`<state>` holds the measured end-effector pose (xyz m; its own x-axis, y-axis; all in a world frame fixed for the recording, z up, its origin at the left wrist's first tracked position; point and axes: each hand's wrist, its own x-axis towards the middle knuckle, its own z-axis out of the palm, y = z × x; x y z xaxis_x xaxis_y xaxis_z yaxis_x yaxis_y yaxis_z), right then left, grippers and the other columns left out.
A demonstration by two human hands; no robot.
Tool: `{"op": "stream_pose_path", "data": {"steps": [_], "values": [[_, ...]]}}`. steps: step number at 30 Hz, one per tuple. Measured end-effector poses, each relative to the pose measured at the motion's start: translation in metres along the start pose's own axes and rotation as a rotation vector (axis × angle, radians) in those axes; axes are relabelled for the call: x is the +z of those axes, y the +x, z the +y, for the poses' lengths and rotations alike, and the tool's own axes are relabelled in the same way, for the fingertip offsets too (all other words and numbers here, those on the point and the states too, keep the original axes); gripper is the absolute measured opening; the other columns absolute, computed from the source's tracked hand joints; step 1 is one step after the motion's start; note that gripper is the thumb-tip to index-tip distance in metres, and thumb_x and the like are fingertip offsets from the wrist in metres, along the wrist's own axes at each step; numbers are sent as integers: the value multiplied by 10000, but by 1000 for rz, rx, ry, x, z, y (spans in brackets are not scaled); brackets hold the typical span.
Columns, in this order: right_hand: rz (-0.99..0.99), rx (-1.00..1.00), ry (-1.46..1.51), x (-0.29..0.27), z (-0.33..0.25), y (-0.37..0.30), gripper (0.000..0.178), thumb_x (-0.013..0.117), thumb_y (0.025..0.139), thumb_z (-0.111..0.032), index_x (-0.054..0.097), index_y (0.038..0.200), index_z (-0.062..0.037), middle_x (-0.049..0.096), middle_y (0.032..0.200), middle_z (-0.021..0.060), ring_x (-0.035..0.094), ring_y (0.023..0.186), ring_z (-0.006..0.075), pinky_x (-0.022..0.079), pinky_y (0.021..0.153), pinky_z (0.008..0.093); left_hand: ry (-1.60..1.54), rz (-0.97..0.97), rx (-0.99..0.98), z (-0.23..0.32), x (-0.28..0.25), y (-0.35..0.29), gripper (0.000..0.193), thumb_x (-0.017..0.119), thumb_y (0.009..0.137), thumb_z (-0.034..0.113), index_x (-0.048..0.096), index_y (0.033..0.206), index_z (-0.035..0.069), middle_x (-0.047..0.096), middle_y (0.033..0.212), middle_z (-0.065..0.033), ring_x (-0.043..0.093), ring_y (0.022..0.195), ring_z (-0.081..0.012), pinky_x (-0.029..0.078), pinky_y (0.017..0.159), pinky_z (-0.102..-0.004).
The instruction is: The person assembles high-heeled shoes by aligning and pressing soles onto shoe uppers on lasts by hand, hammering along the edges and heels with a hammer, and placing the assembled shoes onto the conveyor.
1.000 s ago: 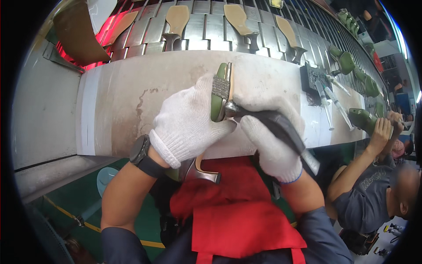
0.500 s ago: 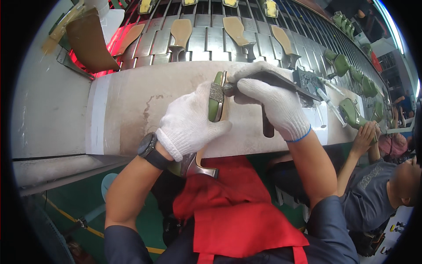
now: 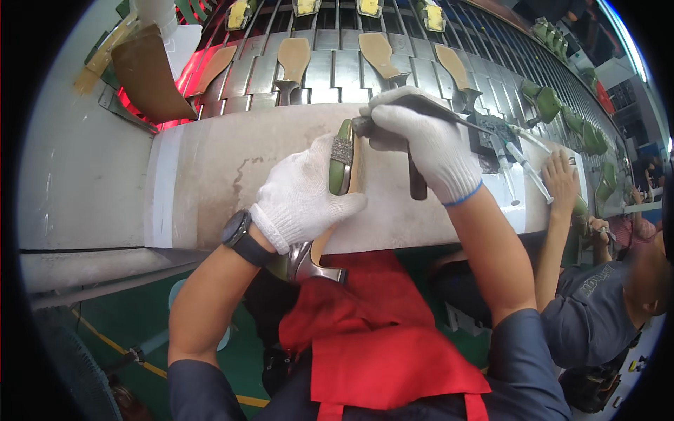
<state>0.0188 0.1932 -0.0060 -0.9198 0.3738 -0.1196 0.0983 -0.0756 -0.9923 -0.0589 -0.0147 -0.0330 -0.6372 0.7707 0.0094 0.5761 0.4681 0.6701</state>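
My left hand (image 3: 302,193), in a white knit glove, is closed around a green high-heeled shoe (image 3: 340,175) with a glittery band. The shoe is on its side, its tan sole toward the right and its metallic heel (image 3: 319,270) hanging past the bench's near edge by my apron. My right hand (image 3: 428,140), also gloved, grips a dark hammer-headed tool (image 3: 417,179). Its rounded head is close beside the shoe's toe; whether they touch I cannot tell. A long dark tapering piece also sticks out rightward from this hand; my fingers hide how it joins.
Behind the pale bench (image 3: 203,182), a slatted metal conveyor (image 3: 326,70) carries tan-soled shoes. Right of my right hand lie a dark block (image 3: 488,133) and syringes (image 3: 523,165). A co-worker's hand (image 3: 560,175) rests near them. A brown curved sheet (image 3: 151,74) stands at left.
My right hand and its tool have shifted slightly up and left. The shoe has barely moved in my left hand. A co-worker's hand has come onto the bench beside the syringes.
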Motion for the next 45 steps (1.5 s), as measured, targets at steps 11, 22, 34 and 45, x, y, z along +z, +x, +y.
{"op": "stream_pose_path", "data": {"steps": [11, 22, 34, 45], "values": [[105, -60, 94, -11, 71, -3, 118, 771, 1003, -104, 769, 1072, -8, 781, 1021, 79, 757, 933, 159, 618, 858, 305, -491, 412, 438, 42, -65, -57, 902, 901, 811, 78, 451, 1582, -49, 633, 1485, -190, 605, 1412, -293, 501, 1186, -444], [-247, -795, -163, 29, -67, -139, 421, 853, 943, -157, 615, 1258, -11, 752, 1268, 280, 755, 1180, 384, 576, 1111, 528, -269, 456, 537, 50, -38, -52, 751, 879, 791, 37, 530, 1454, 7, 678, 1357, -200, 697, 1296, -326, 531, 1141, -428], [-226, -221, -136, 28, -105, -129, 340, 835, 899, -26, 661, 1170, 82, 769, 1213, 311, 790, 1136, 414, 668, 1008, 523, -314, 646, 664, 50, 2, -68, 737, 796, 687, -29, 622, 1403, -18, 666, 1268, -207, 689, 1124, -449, 556, 1017, -528], [-141, -47, 171, 41, 59, -150, 242, 680, 1033, 9, 621, 1258, 76, 747, 1298, 289, 755, 1219, 366, 640, 1046, 482, 345, 803, 526, -50, 68, -97, 848, 741, 1016, 537, 420, 1581, -8, 611, 1479, -261, 617, 1387, -460, 304, 1292, -652]]}}
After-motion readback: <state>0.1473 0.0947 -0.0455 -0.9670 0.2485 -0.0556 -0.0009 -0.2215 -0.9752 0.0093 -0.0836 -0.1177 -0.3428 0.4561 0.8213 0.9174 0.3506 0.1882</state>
